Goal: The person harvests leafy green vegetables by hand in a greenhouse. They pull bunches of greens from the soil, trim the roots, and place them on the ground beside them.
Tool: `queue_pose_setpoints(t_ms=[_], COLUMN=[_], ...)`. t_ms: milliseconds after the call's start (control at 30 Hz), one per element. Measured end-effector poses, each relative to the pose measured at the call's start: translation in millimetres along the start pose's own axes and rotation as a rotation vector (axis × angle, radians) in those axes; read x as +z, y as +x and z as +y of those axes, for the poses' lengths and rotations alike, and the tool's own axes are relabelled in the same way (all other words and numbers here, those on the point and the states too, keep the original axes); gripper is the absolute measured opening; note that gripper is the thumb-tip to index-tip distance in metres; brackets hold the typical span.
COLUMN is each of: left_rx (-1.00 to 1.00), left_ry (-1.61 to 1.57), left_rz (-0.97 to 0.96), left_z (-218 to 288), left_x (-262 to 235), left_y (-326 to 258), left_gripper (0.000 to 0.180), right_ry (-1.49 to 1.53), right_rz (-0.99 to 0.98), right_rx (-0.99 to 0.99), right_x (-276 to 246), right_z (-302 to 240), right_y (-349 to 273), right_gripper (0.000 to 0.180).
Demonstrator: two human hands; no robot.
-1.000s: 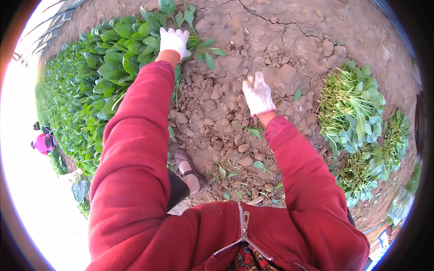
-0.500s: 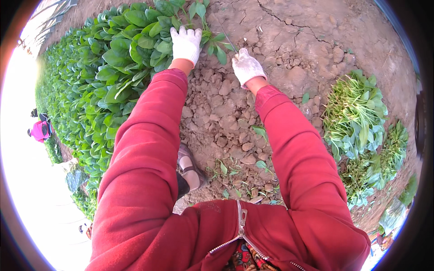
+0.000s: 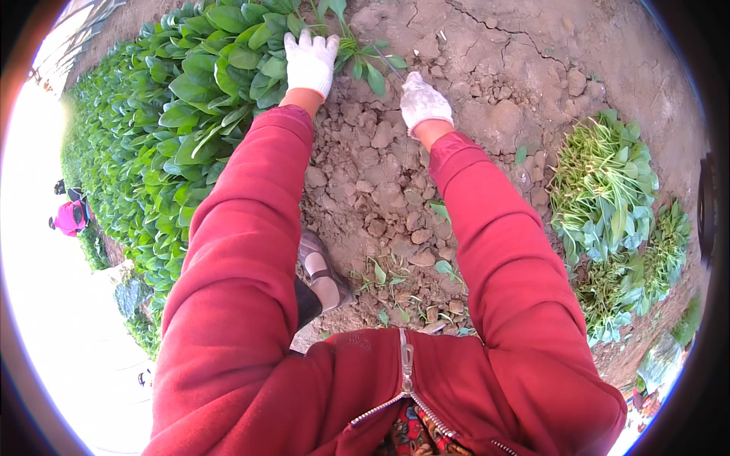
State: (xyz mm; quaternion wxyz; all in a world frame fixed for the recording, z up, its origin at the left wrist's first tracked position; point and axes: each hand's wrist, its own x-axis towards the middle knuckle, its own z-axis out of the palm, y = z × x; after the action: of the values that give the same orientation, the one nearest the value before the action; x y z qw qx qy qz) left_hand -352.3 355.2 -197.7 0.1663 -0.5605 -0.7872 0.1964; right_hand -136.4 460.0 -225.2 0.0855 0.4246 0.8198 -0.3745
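Sleeves of red come first into our view, both our arms reaching out over clods of dry brown soil [image 3: 380,190]. Just beside our left elbow sits our shoe [image 3: 323,270], planted on loose lumps; we judge that footing poor, and a clod rolling under it could tip us forward onto the plants. Farther out, our right hand [image 3: 423,102], in a white glove, is closed around a thin tool [image 3: 388,62] whose blade we can barely make out against the dirt. It seems to point toward the base of the plant [image 3: 357,53] that our left hand [image 3: 309,62] lies on, fingers spread over the stems; we cannot tell whether that hand truly grips them or only presses them down. Here lies our main worry: the two gloves are near each other, so a slip of the blade on hard earth could run into the left fingers, or cut the leaves instead of the root. To the left stands the uncut row of greens [image 3: 175,129]; well apart on the right lies a heap of cut greens [image 3: 604,197]. Far off on the left, another person in pink [image 3: 71,216] works.
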Motion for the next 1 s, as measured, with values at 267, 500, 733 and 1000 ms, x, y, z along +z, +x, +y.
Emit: queue_pose_setpoints(t_ms=[267,500,733,1000], left_rx=[0.005,0.058,-0.055,-0.053], left_ry=[-0.006,-0.032,-0.013,-0.015], left_rz=[0.009,0.092,-0.01,-0.004], left_z=[-13.0,-27.2,-15.1,-14.8], left_x=[3.0,20.9,19.8,15.9], left_y=[0.0,-14.6,-25.3,-24.4], left_gripper=[0.038,0.058,0.055,0.041], right_ry=[0.151,0.134,0.214,0.287], right_rz=[-0.049,0.085,0.236,0.022], right_rx=[0.068,0.004,-0.146,0.02], right_x=[2.7,23.8,30.0,21.8], right_z=[-20.4,-11.5,-9.3,-22.5], right_y=[-21.0,-32.4,-9.1,10.5], right_gripper=[0.031,0.029,0.027,0.031])
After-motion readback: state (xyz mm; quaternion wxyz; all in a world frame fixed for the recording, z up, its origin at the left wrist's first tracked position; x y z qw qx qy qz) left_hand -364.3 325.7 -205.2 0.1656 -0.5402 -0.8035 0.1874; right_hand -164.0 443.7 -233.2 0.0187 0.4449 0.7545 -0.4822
